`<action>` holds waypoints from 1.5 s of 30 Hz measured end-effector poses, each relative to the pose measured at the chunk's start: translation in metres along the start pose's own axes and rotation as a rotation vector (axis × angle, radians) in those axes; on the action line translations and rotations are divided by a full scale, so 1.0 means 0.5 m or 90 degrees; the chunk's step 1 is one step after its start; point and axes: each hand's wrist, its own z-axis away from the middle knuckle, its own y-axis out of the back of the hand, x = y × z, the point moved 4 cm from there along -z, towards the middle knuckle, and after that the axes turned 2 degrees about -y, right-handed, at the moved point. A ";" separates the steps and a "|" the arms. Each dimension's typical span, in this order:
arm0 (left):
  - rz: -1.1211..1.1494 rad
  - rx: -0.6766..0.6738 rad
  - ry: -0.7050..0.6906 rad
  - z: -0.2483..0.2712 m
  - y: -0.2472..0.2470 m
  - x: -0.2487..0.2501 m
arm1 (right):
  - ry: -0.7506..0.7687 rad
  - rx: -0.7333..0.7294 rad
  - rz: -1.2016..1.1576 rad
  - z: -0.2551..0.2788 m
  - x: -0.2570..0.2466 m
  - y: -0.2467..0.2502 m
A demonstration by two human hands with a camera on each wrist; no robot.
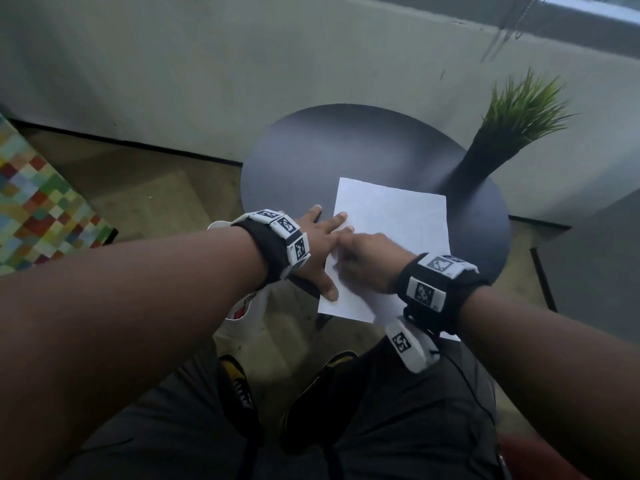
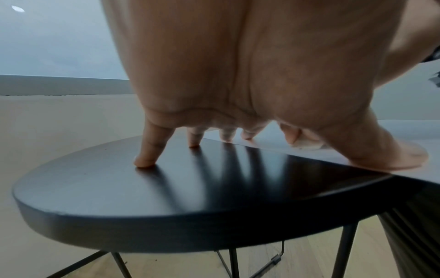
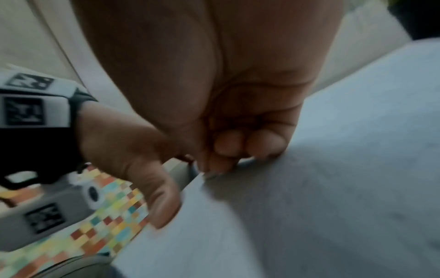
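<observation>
**A:** Where is the sheet?

**B:** The sheet of paper (image 1: 398, 216) lies flat on the table (image 1: 329, 150), on the near right part of its top. Its near end hangs out past the table's rim, toward the person.

**A:** How will it handle?

**B:** I judge it very light, thin and limp. It should slide easily on that smooth dark top, crease at the first hard press, and sag where it overhangs. It is best taken at an edge or corner, with the other hand pinning it down.

**A:** And the hands?

**B:** The left hand (image 1: 318, 247) is spread wide with its fingers straight. Its thumb (image 3: 159, 203) and two fingers press on the sheet's left edge, while the outer fingers (image 2: 147, 150) stand on the bare table top just beside the paper. The right hand (image 1: 370, 261) sits against the left hand on that same edge. Its fingers (image 3: 228, 144) are curled, with the tips down at the paper's border. That view is blurred and the thumb is hidden, so I cannot tell whether the edge is pinched or only pressed.

**A:** Anything else around?

**B:** A plant (image 1: 519, 109) in a dark vase (image 1: 478, 161) stands at the table's far right rim, just beside the sheet's far corner. A chequered rug (image 1: 31, 202) lies on the floor, well to the table's left.
</observation>
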 end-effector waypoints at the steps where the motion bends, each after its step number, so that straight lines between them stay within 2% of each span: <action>1: 0.001 -0.003 -0.002 0.001 0.001 0.001 | 0.020 -0.028 -0.001 0.005 -0.004 -0.002; 2: 0.000 -0.007 -0.003 0.003 0.002 0.002 | 0.000 -0.022 -0.005 0.000 0.009 0.011; 5: -0.006 -0.017 0.001 0.009 0.007 0.008 | -0.173 0.116 -0.030 -0.029 0.084 0.053; 6: -0.006 -0.017 0.002 0.009 0.008 0.009 | -0.185 0.143 -0.023 -0.025 0.083 0.049; 8: -0.005 -0.010 0.001 0.007 0.008 0.009 | -0.088 0.114 -0.003 -0.014 0.036 0.021; 10: -0.002 -0.006 -0.001 0.007 0.008 0.008 | 0.017 0.023 -0.006 0.006 0.001 -0.005; 12: -0.008 -0.009 -0.003 0.008 0.009 0.010 | -0.042 0.031 -0.010 -0.002 0.033 0.023; 14: -0.011 -0.014 0.000 0.009 0.010 0.011 | -0.169 0.114 -0.023 -0.022 0.091 0.052; 15: -0.010 -0.014 0.001 0.009 0.009 0.011 | -0.191 0.139 -0.023 -0.022 0.097 0.051; 17: -0.010 -0.008 -0.002 0.007 0.010 0.009 | -0.111 0.120 -0.004 -0.014 0.061 0.029; 19: -0.010 -0.007 -0.007 0.005 0.009 0.007 | 0.019 0.027 -0.009 0.013 0.016 -0.001; 20: -0.014 -0.011 -0.008 0.003 0.009 0.006 | 0.036 -0.005 -0.012 0.022 0.018 0.000; 21: -0.022 -0.014 -0.009 0.002 0.010 0.007 | 0.012 -0.001 -0.013 0.021 0.035 0.014; 24: -0.046 -0.020 -0.003 -0.001 0.013 0.010 | -0.164 0.131 -0.020 0.002 0.118 0.051; 25: -0.048 -0.019 -0.003 -0.003 0.013 0.011 | -0.175 0.147 -0.021 0.006 0.119 0.047; 26: -0.046 -0.019 -0.004 -0.007 0.013 0.010 | -0.142 0.137 -0.016 0.012 0.104 0.035; 29: -0.042 -0.016 -0.007 -0.018 0.008 0.005 | 0.037 0.020 -0.006 0.044 0.035 -0.003; 30: -0.047 -0.017 -0.008 -0.020 0.007 0.005 | 0.036 0.007 -0.004 0.046 0.041 0.003; 34: -0.048 -0.023 0.007 -0.020 0.011 0.011 | -0.146 0.104 -0.069 0.019 0.136 0.044; 39: 0.001 -0.012 0.026 -0.020 0.001 0.018 | -0.182 0.095 -0.053 0.014 0.129 0.034; 41: 0.006 -0.001 0.025 -0.016 -0.003 0.022 | -0.154 0.102 -0.025 0.027 0.102 0.032; 44: 0.004 0.001 0.016 -0.014 0.000 0.022 | 0.021 0.022 0.029 0.055 0.024 0.001; 45: -0.002 -0.001 0.013 -0.016 0.002 0.022 | 0.052 -0.007 0.039 0.061 0.015 -0.005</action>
